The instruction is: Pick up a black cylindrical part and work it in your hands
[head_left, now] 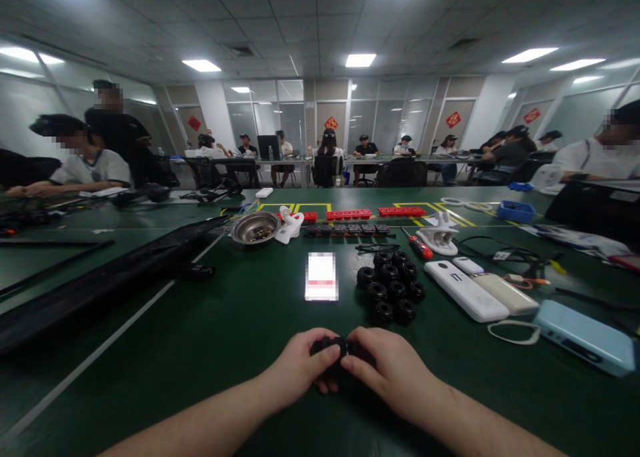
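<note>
At the near middle of the green table, both hands are closed around a small black part (342,344). My left hand (299,364) grips it from the left, thumb on top and fingertips curled underneath. From the other side, my right hand (391,365) pinches it between thumb and index finger. Fingers cover much of the part; it resembles the wheels nearby, but its exact kind is not clear. Just beyond my right hand lies a cluster of several black knobby wheels (397,290). A lit white phone-like screen (321,277) lies ahead of my hands.
A metal bowl (256,229) with small brass-coloured pieces stands ahead left. Red trays (349,214) and a row of black parts (347,230) lie farther back. To the right are a screwdriver (424,247), white power bank (465,290) and light-blue box (585,337). People sit around.
</note>
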Action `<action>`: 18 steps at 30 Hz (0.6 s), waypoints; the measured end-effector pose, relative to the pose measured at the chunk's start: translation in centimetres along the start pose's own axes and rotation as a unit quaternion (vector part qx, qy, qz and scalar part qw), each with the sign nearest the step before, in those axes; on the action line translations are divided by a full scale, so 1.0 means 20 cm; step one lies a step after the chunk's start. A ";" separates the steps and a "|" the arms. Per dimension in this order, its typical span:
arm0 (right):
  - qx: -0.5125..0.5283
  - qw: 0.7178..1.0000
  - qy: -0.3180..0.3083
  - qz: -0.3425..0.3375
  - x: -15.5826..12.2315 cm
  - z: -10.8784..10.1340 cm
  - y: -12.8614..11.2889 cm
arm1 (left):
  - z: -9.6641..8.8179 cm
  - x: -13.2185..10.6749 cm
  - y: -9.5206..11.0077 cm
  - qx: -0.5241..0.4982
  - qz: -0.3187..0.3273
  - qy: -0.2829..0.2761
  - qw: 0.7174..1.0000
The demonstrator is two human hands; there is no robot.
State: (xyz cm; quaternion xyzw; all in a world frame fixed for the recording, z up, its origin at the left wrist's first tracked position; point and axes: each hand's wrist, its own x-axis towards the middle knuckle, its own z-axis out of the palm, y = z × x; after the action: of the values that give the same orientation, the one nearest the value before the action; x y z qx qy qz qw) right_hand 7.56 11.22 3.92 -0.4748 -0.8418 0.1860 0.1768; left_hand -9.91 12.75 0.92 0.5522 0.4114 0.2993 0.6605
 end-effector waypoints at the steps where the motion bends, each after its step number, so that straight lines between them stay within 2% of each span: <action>1: -0.002 1.000 0.008 -0.018 0.00 0.00 0.00 | 0.00 0.00 0.00 -0.006 0.000 0.001 1.000; 5: 0.005 0.992 0.049 -0.119 -0.01 0.00 0.01 | 0.00 0.01 -0.01 -0.040 -0.009 0.014 0.999; 8: 0.002 0.995 0.059 -0.078 -0.01 -0.01 0.01 | 0.00 0.02 -0.01 -0.039 -0.003 0.019 0.999; 12: -0.017 0.999 0.031 -0.007 0.01 -0.01 0.01 | 0.00 0.01 -0.01 -0.021 0.000 0.015 1.000; 15: -0.043 0.999 0.022 -0.015 0.01 0.00 0.01 | 0.00 0.01 0.00 -0.017 -0.005 0.007 1.000; 18: -0.031 0.996 0.039 -0.068 0.00 -0.01 0.02 | 0.00 0.01 -0.01 -0.030 -0.007 0.009 0.999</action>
State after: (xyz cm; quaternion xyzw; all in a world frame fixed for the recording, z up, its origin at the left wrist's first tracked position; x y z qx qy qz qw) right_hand 7.84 11.40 3.89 -0.4283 -0.8703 0.1287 0.2065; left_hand -9.83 12.90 0.71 0.5267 0.4119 0.3113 0.6752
